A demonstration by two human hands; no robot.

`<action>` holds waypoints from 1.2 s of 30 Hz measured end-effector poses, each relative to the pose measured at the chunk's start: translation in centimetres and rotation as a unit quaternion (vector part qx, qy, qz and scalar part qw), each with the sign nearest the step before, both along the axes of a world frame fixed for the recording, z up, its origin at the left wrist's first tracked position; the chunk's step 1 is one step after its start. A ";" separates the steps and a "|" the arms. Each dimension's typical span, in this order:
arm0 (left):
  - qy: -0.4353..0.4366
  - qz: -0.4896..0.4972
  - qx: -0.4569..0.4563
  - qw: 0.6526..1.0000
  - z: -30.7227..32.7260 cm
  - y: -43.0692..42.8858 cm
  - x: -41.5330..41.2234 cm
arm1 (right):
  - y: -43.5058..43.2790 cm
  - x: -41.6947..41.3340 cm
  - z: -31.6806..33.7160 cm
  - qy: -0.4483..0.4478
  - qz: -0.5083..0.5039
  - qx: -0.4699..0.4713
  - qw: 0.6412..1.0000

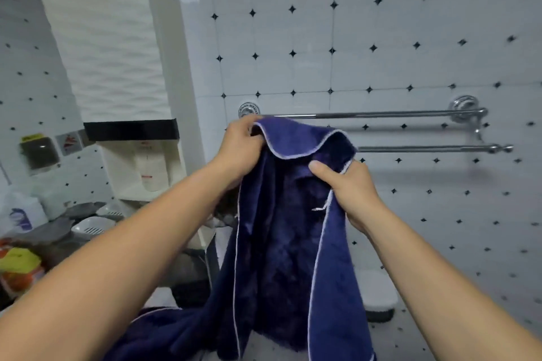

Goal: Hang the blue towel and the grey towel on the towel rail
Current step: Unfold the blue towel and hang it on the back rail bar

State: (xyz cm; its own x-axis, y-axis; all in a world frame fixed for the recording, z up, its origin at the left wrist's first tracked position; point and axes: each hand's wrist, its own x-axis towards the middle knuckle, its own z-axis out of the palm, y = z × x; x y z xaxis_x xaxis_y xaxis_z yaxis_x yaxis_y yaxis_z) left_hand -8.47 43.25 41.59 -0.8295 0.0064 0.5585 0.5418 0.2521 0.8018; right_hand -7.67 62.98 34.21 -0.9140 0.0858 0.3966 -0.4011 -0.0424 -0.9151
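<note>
A dark blue towel (281, 243) with a pale edge hangs down between my hands. My left hand (240, 146) grips its upper left corner. My right hand (346, 187) pinches its upper right edge. The towel's top sits just in front of the left end of the chrome towel rail (381, 114), which has a rear bar and a lower front bar (425, 149) on the tiled wall. Both bars are bare. No grey towel is visible.
A white column and a water heater (140, 161) stand to the left. Plastic baskets (93, 226), bags and clutter fill the lower left. A white rounded object (378, 293) sits low on the right of the towel.
</note>
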 end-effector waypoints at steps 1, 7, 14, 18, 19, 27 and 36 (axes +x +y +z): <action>0.003 -0.003 0.012 1.000 0.7 0.5 -0.2 | 1.0 0.3 -0.1 0.006 -0.013 0.029 0.999; -0.033 -0.081 -0.008 0.996 0.0 4.2 -1.0 | 4.6 2.1 0.5 0.053 -0.061 0.132 0.988; -0.037 -0.108 0.039 0.993 0.9 7.4 -1.4 | 8.6 2.9 -6.5 -0.121 -0.137 0.156 0.971; -0.052 -0.129 0.021 0.990 3.0 9.2 -1.4 | 12.1 4.4 -8.5 -0.177 -0.202 0.024 0.963; -0.058 -0.131 0.008 0.990 3.0 9.9 -1.5 | 12.7 4.8 -8.3 -0.168 -0.195 0.025 0.966; -0.061 -0.161 -0.015 0.985 1.7 15.0 -1.3 | 9.8 5.1 -8.1 -0.123 -0.179 0.086 0.972; -0.063 -0.121 -0.101 0.985 -1.7 12.1 -3.9 | 18.3 5.9 -6.2 -0.166 -0.321 0.058 0.931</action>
